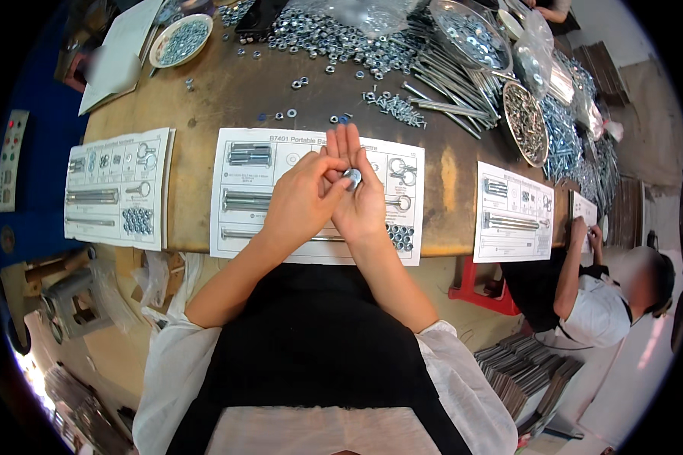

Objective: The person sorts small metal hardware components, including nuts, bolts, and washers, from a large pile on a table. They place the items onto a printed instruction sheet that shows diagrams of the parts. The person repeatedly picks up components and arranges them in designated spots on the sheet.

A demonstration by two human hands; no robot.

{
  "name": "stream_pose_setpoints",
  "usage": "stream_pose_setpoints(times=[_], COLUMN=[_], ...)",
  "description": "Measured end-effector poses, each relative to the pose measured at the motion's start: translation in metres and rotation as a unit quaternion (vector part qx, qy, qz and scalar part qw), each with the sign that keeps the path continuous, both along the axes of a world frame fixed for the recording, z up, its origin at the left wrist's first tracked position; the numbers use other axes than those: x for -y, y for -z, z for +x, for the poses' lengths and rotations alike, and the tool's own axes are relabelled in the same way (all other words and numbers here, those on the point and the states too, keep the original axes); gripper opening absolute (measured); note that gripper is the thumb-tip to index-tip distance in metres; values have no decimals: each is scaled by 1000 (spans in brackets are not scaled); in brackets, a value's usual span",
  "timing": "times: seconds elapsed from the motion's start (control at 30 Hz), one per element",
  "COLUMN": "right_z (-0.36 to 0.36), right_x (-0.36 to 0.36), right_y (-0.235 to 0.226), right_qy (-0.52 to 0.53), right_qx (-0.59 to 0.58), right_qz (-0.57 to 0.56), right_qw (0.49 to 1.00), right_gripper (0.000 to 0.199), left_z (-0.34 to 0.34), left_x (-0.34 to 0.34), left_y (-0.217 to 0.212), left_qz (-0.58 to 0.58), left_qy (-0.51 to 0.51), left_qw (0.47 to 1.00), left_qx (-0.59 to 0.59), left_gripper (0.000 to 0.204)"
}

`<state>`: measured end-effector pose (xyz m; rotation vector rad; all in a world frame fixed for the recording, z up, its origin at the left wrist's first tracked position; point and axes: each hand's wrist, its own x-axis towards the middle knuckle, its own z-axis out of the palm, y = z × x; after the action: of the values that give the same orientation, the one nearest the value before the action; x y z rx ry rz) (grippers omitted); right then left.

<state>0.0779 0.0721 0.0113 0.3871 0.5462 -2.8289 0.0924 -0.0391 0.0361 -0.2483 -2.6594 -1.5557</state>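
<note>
At the centre of the frame, the right hand [360, 199] lies palm-up with its fingers open and flat, cradling a small silver washer [352, 177]; the left hand [302, 199] pinches at that washer with curled fingers. Both hover over the middle parts sheet [243, 199] on the tabletop [228, 95]. The step appears to be counting or sorting small hardware; beyond, loose nuts [319, 34] and long bolts [440, 83] crowd the upper frame.
</note>
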Motion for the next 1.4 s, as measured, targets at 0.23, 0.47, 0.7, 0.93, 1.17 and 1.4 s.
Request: stream_pose_setpoints(times=[0.23,0.47,0.7,0.93,1.17,1.4], right_z=[10,18,23,25,36,42], right_x=[8,12,11,-56,-50,-46], right_y=[1,1,-9,-27,-48,-64], right_qy=[-3,-35,-69,-405,-351,-266], right_qx=[-1,-28,-61,-189,-138,-179], right_qz=[8,19,52,336,428,446], right_qw=[1000,999,994,829,821,836], right_gripper=[48,49,54,34,25,25], left_z=[15,17,15,9,16,25], left_x=[15,21,22,78,72,62], left_y=[11,13,7,-34,-22,-13], left_qz=[-32,-23,-83,9,61,-3], left_qy=[28,9,-7,249,219,131], left_qw=[998,997,990,968,973,936], left_qx=[-36,-69,-117,15,-31,-328], left_gripper=[23,24,20,25,32,44])
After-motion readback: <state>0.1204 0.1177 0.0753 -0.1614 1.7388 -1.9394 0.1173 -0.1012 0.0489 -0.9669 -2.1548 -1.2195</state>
